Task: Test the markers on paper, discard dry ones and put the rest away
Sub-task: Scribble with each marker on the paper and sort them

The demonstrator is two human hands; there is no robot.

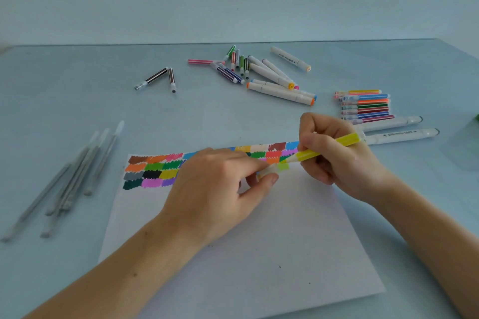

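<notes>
My right hand [334, 155] grips a yellow-striped marker [331, 146], its tip pointing left over the paper [259, 241]. My left hand [217, 186] pinches the marker's clear cap [272, 171] just off the tip, above a pale green swatch. Rows of colour swatches [155, 171] fill the top of the sheet. A loose pile of markers [259, 72] lies at the back. A tidy row of capped markers [365, 106] lies at the right, with two white thick markers [399, 129] in front of it.
Several grey pens [75, 176] lie fanned out at the left. Two dark striped markers [163, 77] rest apart at the back left. A clear container [464, 147] with something green stands at the right edge. The table is pale blue.
</notes>
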